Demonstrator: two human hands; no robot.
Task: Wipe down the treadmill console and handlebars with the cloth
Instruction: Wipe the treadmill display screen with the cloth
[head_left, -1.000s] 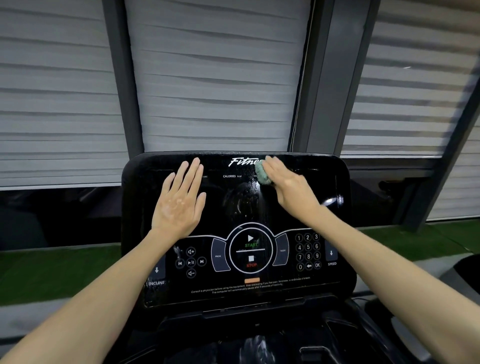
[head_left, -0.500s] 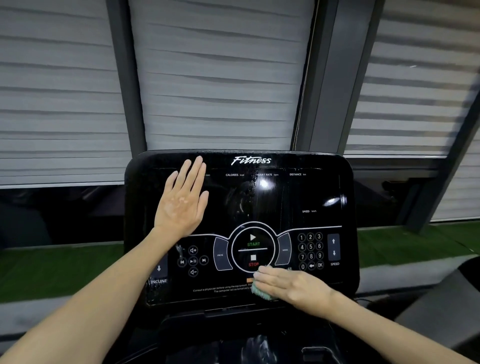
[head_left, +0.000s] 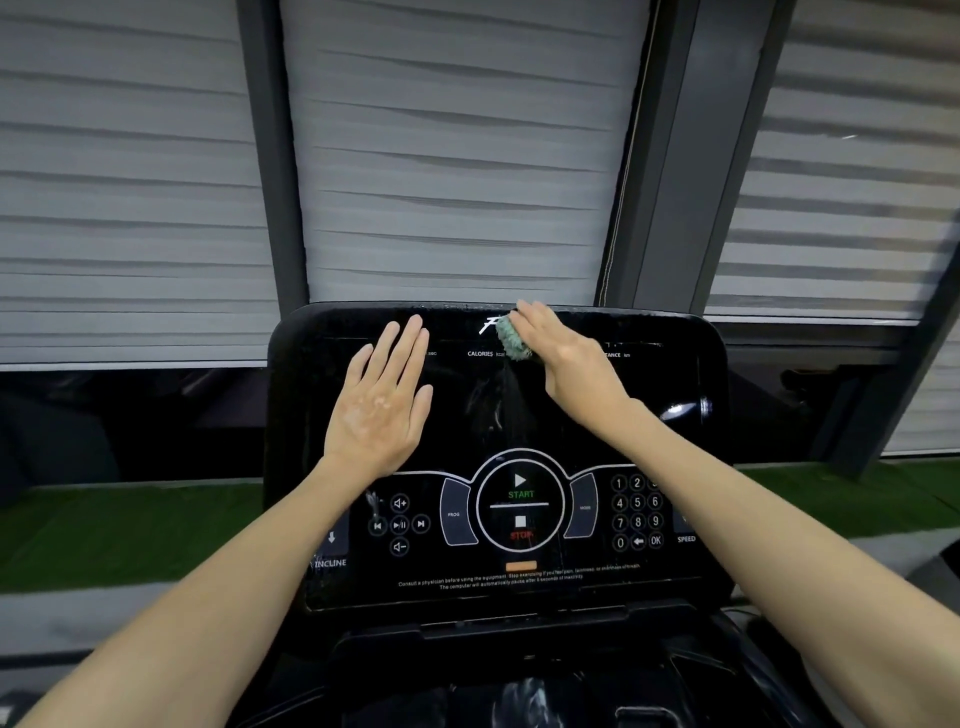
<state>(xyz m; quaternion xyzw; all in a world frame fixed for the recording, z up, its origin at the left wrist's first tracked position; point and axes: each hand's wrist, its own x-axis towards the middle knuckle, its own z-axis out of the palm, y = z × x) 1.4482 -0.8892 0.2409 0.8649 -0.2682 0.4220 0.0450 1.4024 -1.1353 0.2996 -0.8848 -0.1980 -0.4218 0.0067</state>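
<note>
Two hands are on the console, each with its own job. My left hand lies flat on the dark glass at about ten o'clock from the START ring. Its fingers are straight and close together, the thumb a little apart, and it holds nothing. I judge it is there to brace the upright panel against the rubbing.

My right hand is up at twelve o'clock, at the panel's top edge. Its fingers are stretched out side by side over the small green cloth, pressing it to the glass over the brand lettering. I cannot tell where the thumb lies. The cloth is wadded, not spread, which I take to give a firmer pad under my fingertips.

Faint smears show on the screen at six o'clock from the cloth, so this strip looks part done. The number keypad, at three o'clock from the ring, seems to me not yet covered, and the handlebars are out of sight here. A stroke down over the buttons would want light pressure, lest I set the machine going.
</note>
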